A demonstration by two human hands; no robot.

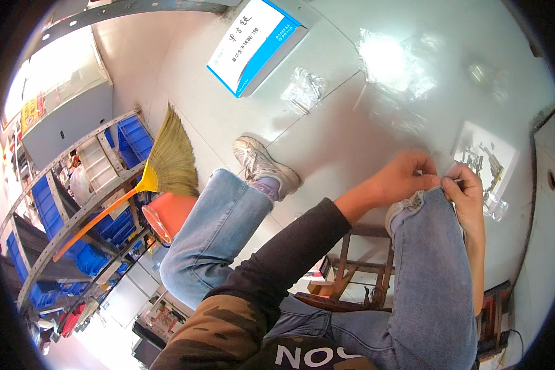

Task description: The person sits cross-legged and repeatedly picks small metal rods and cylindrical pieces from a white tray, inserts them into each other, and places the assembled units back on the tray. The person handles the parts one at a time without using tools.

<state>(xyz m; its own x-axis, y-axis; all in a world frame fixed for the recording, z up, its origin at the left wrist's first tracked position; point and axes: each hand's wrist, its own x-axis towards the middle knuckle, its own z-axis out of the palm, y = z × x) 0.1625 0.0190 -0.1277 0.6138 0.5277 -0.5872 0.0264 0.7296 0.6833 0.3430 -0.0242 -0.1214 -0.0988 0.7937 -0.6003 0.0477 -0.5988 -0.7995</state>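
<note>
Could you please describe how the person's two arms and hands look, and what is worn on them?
Both hands are bare, with no gloves, rings or watch visible. The left hand comes out of a long dark sleeve, black at the forearm and turning to a brown camouflage pattern near the shoulder. The sleeve ends before the wrist. The right hand and its forearm show no sleeve; the forearm is bare along the blue jeans.

Flat white box with blue edges (256, 44) on the grey floor at twelve o'clock, small clear plastic bag of metal parts (303, 90) just beside it at its four o'clock, another clear bag of metal parts (484, 166) at three o'clock, yellow and red sign (30, 110) at nine o'clock on a grey cabinet
</note>
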